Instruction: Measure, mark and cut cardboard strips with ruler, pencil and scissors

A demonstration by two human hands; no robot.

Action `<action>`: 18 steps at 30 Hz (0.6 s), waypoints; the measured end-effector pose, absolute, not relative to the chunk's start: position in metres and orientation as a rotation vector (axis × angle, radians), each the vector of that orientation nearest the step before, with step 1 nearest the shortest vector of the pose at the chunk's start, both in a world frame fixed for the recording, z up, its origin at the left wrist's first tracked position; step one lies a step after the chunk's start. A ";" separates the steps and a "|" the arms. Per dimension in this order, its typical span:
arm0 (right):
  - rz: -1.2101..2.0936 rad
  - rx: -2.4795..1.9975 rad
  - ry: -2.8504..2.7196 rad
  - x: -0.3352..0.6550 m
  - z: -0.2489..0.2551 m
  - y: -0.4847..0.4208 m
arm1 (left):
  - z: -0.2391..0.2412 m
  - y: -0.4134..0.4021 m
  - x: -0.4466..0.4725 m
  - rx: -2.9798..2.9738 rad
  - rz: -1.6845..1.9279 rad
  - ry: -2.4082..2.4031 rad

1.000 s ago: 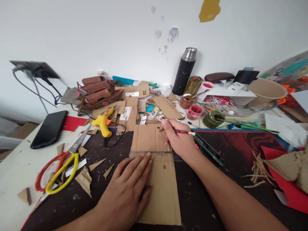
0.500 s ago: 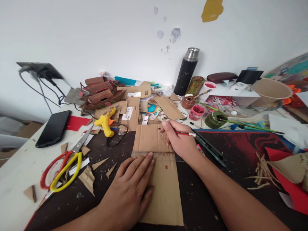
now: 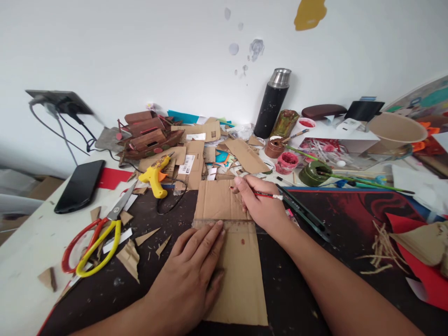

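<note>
A long piece of brown cardboard (image 3: 241, 275) lies on the dark mat in front of me. Across it runs a clear ruler (image 3: 241, 226). My left hand (image 3: 196, 261) lies flat with fingers stretched out, pressing on the ruler and the cardboard. In my right hand (image 3: 264, 200) is a red pencil (image 3: 268, 194), pinched between thumb and fingers over the upper part of the cardboard. Its tip points left and sits above the ruler's edge. A dark green utility knife (image 3: 303, 212) rests on the mat just right of my right hand.
At left lie scissors (image 3: 114, 224), a yellow glue gun (image 3: 154, 179) and a phone (image 3: 80, 186). Cardboard scraps (image 3: 247, 156) and a brown model boat (image 3: 150, 140) fill the back. Open paint jars (image 3: 287, 162) and a black thermos (image 3: 271, 107) stand at back right.
Hardly anything differs. Both hands, the pencil and the ruler keep their places on the cardboard, while the whole view has shifted very slightly.
</note>
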State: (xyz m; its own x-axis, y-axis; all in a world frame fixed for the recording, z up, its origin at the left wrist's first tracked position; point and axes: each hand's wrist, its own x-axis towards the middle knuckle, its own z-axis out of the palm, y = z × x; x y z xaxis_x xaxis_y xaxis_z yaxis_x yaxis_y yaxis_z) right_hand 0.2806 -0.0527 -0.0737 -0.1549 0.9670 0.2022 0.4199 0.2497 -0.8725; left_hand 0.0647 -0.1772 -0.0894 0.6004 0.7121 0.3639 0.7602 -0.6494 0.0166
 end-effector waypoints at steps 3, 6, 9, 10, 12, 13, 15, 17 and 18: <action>0.835 -1.289 -1.735 0.280 -0.072 -0.054 | -0.088 -0.177 0.064 -2.683 -0.516 -1.231; 0.826 -1.286 -1.747 0.280 -0.070 -0.054 | -0.085 -0.176 0.065 -2.683 -0.537 -1.212; 0.824 -1.284 -1.752 0.280 -0.071 -0.055 | -0.083 -0.175 0.066 -2.684 -0.541 -1.214; 0.824 -1.283 -1.752 0.280 -0.071 -0.055 | -0.083 -0.176 0.067 -2.682 -0.541 -1.219; 0.831 -1.284 -1.749 0.280 -0.072 -0.056 | -0.084 -0.176 0.067 -2.679 -0.543 -1.230; 0.836 -1.287 -1.746 0.280 -0.073 -0.056 | -0.084 -0.176 0.067 -2.679 -0.548 -1.236; 0.842 -1.293 -1.735 0.280 -0.074 -0.056 | -0.086 -0.176 0.067 -2.681 -0.556 -1.245; 0.853 -1.293 -1.714 0.280 -0.074 -0.055 | -0.087 -0.176 0.067 -2.681 -0.556 -1.248; 0.861 -1.290 -1.696 0.280 -0.074 -0.055 | -0.087 -0.176 0.067 -2.680 -0.555 -1.247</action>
